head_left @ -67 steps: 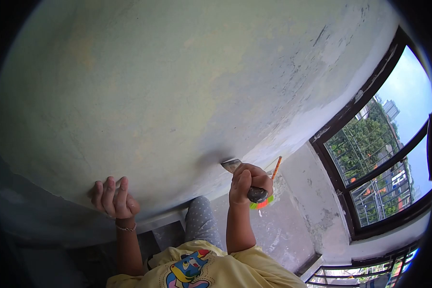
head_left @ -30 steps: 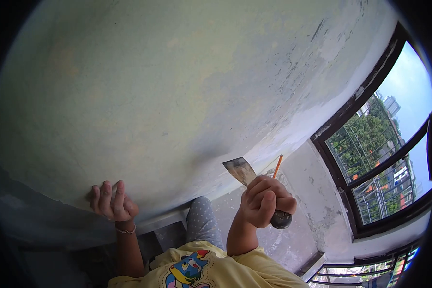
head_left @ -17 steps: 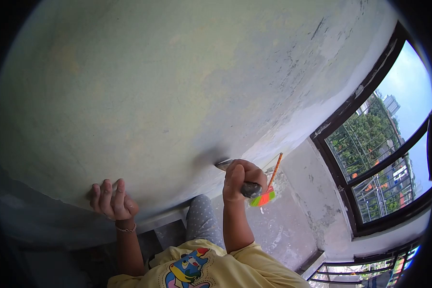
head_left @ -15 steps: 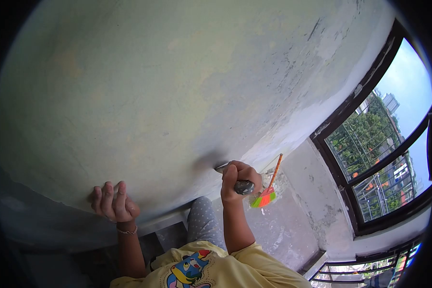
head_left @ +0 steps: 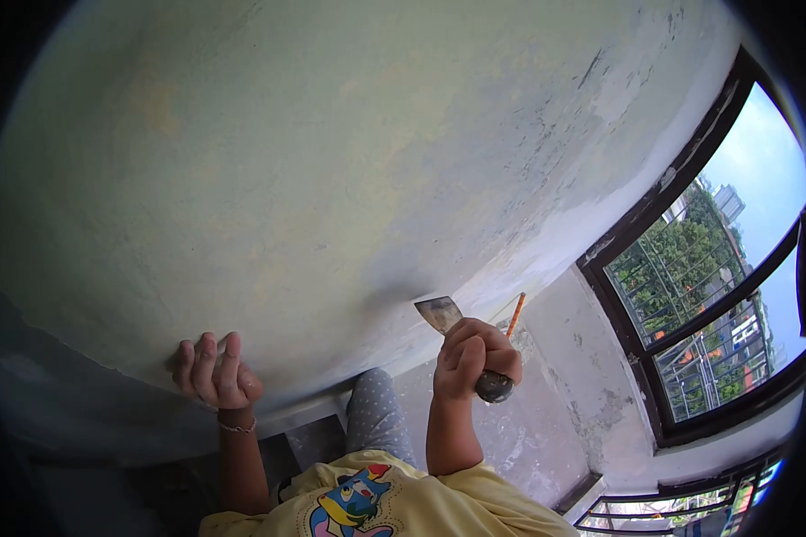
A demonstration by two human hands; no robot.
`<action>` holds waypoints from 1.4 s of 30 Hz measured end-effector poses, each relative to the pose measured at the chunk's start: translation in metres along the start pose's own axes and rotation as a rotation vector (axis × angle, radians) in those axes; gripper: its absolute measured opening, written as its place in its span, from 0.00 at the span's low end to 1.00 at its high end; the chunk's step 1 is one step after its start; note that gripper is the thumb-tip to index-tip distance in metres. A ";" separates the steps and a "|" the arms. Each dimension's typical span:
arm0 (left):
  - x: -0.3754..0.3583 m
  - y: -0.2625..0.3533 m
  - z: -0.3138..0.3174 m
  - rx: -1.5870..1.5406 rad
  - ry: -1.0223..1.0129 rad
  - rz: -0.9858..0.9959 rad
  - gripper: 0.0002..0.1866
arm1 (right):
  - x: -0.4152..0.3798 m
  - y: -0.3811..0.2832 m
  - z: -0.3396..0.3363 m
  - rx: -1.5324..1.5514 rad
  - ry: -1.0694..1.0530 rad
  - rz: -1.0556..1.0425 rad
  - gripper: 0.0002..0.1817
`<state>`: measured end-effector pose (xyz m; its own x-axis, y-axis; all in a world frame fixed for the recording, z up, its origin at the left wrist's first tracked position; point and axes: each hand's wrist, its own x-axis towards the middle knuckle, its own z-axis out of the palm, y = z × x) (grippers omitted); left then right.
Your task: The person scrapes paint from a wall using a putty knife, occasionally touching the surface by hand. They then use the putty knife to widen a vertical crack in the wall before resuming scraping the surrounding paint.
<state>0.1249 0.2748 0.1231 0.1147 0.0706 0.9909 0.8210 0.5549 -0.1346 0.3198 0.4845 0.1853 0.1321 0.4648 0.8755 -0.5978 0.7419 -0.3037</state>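
My right hand [head_left: 475,358] is wrapped around the handle of a putty knife [head_left: 439,312]. Its flat metal blade points up and left, seemingly a little off the wall, and the dark rounded handle end sticks out below my fist. The wall [head_left: 313,197] is pale green with worn, patchy grey areas and dark scratches toward the upper right. At the lower left, my left hand [head_left: 213,371] rests its fingertips against the wall, fingers apart and slightly bent, holding nothing. A bracelet circles that wrist.
Behind my right hand an orange-striped broom handle [head_left: 516,315] shows; its head is hidden. A dark-framed window [head_left: 658,336] with bars stands at the right. The grey floor [head_left: 533,438] has whitish debris and stains. My knee in dotted trousers [head_left: 374,412] is close to the wall.
My right hand has moved right and slightly down, drawing the putty knife back so its blade now shows and the broom head is covered. The left hand has stayed nearly in place.
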 end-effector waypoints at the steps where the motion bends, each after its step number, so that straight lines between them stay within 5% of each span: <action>1: 0.000 0.000 0.000 -0.014 -0.003 0.005 0.18 | 0.006 -0.004 0.005 0.059 0.018 -0.012 0.15; 2: 0.002 0.000 0.000 -0.027 -0.002 0.012 0.17 | 0.009 -0.005 0.009 0.121 0.037 -0.030 0.15; 5: 0.006 0.001 0.003 -0.048 0.023 0.016 0.17 | -0.024 0.031 -0.003 -0.625 -0.043 0.157 0.17; 6: 0.005 0.002 0.001 -0.051 0.030 0.018 0.17 | -0.038 0.038 -0.012 -0.607 -0.074 0.310 0.17; 9: 0.004 0.000 0.006 -0.079 0.034 0.010 0.18 | -0.040 0.029 -0.019 -0.264 0.128 0.280 0.16; 13: -0.002 0.000 -0.002 -0.028 -0.040 -0.020 0.19 | 0.004 -0.007 0.003 0.098 0.098 0.015 0.16; 18: -0.060 -0.008 -0.010 0.190 -0.202 -0.132 0.25 | -0.032 0.032 -0.009 -0.348 0.010 0.071 0.16; 21: -0.096 -0.018 -0.013 0.316 -0.291 -0.121 0.31 | -0.003 -0.010 0.007 0.071 0.099 0.054 0.15; 24: -0.097 -0.017 -0.014 0.339 -0.301 -0.130 0.31 | 0.015 -0.020 0.009 0.095 0.077 -0.086 0.15; 26: -0.097 -0.019 -0.014 0.327 -0.297 -0.127 0.32 | 0.005 0.011 0.011 -0.113 0.022 -0.002 0.15; 32: -0.092 -0.018 -0.013 0.307 -0.265 -0.124 0.32 | 0.013 -0.004 0.002 0.175 0.143 0.056 0.15; 42: -0.085 -0.018 -0.012 0.283 -0.229 -0.105 0.31 | 0.024 -0.008 0.005 0.166 0.059 -0.002 0.14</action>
<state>0.1070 0.2487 0.0412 -0.1165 0.1666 0.9791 0.6311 0.7736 -0.0566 0.3237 0.4872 0.2112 0.1766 0.4941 0.8513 -0.7193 0.6552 -0.2311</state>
